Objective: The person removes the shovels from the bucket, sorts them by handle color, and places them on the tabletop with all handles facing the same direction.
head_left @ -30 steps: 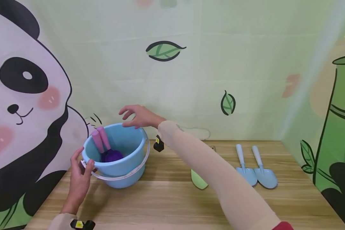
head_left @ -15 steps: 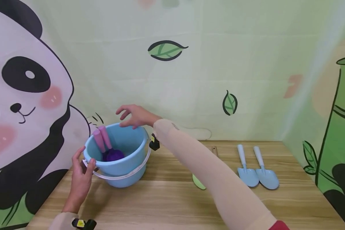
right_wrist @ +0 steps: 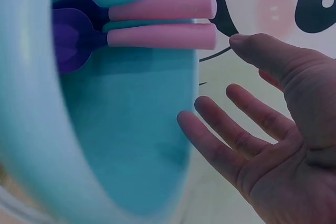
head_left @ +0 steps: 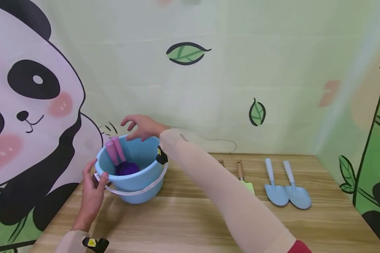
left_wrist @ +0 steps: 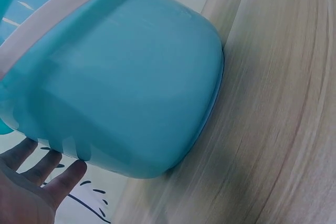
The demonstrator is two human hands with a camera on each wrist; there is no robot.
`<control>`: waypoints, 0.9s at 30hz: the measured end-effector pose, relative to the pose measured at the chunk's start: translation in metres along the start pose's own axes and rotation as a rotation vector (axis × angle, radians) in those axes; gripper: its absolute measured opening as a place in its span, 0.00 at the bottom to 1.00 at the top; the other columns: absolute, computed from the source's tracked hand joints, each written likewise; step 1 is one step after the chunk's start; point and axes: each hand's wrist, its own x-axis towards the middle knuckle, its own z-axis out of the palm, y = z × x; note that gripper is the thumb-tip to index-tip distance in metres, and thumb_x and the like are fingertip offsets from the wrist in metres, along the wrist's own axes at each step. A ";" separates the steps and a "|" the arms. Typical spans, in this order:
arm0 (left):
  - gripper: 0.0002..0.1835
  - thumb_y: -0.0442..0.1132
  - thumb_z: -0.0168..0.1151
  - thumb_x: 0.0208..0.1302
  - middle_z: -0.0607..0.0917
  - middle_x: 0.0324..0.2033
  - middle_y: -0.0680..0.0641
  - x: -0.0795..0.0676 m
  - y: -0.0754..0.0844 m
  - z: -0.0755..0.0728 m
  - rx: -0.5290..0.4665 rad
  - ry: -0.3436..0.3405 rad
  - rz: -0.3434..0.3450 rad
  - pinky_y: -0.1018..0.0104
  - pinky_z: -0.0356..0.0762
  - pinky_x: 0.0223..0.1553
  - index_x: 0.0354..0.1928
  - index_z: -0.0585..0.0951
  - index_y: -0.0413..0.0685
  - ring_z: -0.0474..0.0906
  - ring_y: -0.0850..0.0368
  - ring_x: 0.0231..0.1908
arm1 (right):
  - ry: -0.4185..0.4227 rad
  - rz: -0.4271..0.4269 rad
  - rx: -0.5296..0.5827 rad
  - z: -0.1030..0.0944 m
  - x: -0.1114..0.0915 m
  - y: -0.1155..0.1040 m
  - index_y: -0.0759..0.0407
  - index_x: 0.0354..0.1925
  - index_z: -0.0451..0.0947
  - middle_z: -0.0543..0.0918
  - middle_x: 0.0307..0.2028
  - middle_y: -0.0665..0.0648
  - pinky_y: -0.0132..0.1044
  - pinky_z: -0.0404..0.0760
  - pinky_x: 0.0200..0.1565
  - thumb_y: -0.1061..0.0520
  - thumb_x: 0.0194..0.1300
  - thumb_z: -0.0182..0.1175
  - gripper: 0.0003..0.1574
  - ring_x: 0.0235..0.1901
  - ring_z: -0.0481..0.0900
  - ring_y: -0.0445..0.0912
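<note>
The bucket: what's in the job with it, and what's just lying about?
Part of the job, probably: blue bucket; two pink-handled purple shovels inside it.
Just lying about: two blue shovels; green shovel, partly hidden; wooden handle beside it.

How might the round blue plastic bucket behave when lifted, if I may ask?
Being smooth and evenly round, the blue plastic bucket is probably stiff but slippery. Two pink-handled purple shovels leaning inside might slide around.

Wood-grain tabletop [head_left: 164, 221] under blue bucket [head_left: 140, 197], blue trowels [head_left: 277, 195], partly hidden wooden-handled tools [head_left: 240, 170]
</note>
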 end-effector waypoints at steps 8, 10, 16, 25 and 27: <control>0.34 0.40 0.49 0.80 0.59 0.74 0.36 0.001 0.001 -0.002 -0.011 -0.002 -0.001 0.84 0.73 0.51 0.80 0.47 0.62 0.61 0.36 0.69 | -0.042 0.028 -0.041 0.009 0.011 -0.010 0.43 0.71 0.71 0.80 0.62 0.58 0.39 0.88 0.44 0.56 0.66 0.71 0.38 0.49 0.84 0.49; 0.34 0.39 0.49 0.80 0.60 0.73 0.35 0.002 0.002 -0.001 -0.026 0.002 0.000 0.84 0.74 0.51 0.80 0.47 0.61 0.63 0.38 0.68 | -0.054 0.039 -0.044 0.011 0.013 -0.013 0.43 0.70 0.71 0.80 0.62 0.58 0.40 0.88 0.45 0.56 0.66 0.71 0.37 0.50 0.85 0.51; 0.35 0.37 0.49 0.80 0.61 0.72 0.33 0.002 0.002 -0.001 -0.038 0.001 0.005 0.83 0.75 0.51 0.80 0.47 0.59 0.66 0.46 0.64 | -0.061 0.068 -0.072 0.017 0.019 -0.018 0.42 0.70 0.70 0.80 0.61 0.58 0.40 0.88 0.45 0.55 0.66 0.72 0.38 0.50 0.83 0.49; 0.34 0.39 0.50 0.80 0.61 0.72 0.36 0.003 -0.002 -0.002 -0.025 -0.003 0.009 0.81 0.75 0.52 0.80 0.48 0.62 0.65 0.39 0.66 | -0.097 0.098 -0.068 0.030 0.031 -0.018 0.43 0.67 0.71 0.84 0.54 0.55 0.43 0.88 0.45 0.57 0.67 0.70 0.34 0.49 0.82 0.46; 0.34 0.39 0.50 0.80 0.61 0.72 0.36 0.003 -0.003 -0.003 -0.021 -0.001 0.009 0.81 0.75 0.52 0.80 0.48 0.62 0.65 0.37 0.66 | -0.110 0.108 -0.068 0.033 0.033 -0.018 0.44 0.67 0.72 0.84 0.53 0.55 0.43 0.88 0.46 0.57 0.67 0.70 0.33 0.49 0.83 0.47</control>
